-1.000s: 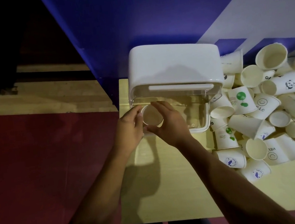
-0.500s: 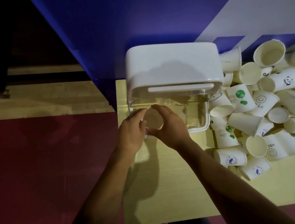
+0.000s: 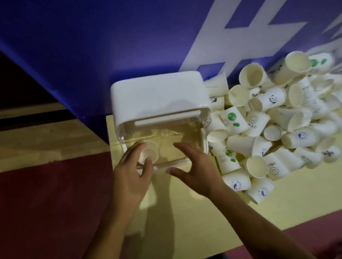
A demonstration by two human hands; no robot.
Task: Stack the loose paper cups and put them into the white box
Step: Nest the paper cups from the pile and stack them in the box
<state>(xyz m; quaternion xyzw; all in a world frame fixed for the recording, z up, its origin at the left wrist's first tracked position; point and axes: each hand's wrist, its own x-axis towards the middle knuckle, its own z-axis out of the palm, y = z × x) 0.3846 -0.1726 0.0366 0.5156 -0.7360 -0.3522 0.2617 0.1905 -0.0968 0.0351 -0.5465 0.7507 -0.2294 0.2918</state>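
well, left hand fingers clamped on the cup stack in the white box front-left corner, right hand fingers spread, empty; stack may tip if released crooked.

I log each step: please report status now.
Left grip at cups in box, hold unclear. Right grip open, empty. Loose pile right of box, nothing blocking the opening.

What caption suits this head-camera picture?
Left hand holds a white paper cup in the clear-fronted white plastic box, right hand open, loose printed paper cups piled on the pale table.
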